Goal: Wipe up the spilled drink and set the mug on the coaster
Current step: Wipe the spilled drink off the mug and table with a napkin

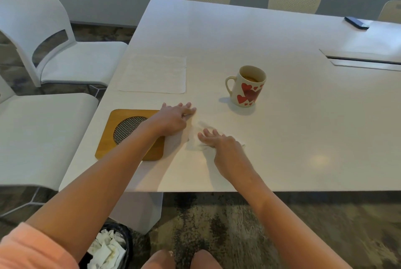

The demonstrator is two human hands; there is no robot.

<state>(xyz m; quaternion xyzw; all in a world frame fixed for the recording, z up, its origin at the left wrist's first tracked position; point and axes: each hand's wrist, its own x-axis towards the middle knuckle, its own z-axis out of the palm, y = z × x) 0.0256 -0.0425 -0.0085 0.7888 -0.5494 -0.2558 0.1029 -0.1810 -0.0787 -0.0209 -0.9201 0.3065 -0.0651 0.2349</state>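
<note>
Coaster lies at near left of table, partly crossed by left forearm | left hand laid flat, fingers straight, just right of it | crumpled tissue pressed under flat right hand | mug stands upright farther right, off coaster.

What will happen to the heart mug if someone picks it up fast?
The white ceramic mug with red hearts looks to hold brown drink, so a quick lift would probably slosh it. It seems stiff and likely breakable if dropped. Its curved handle should give a steady grip, and it stands upright, so it probably won't roll.
</note>
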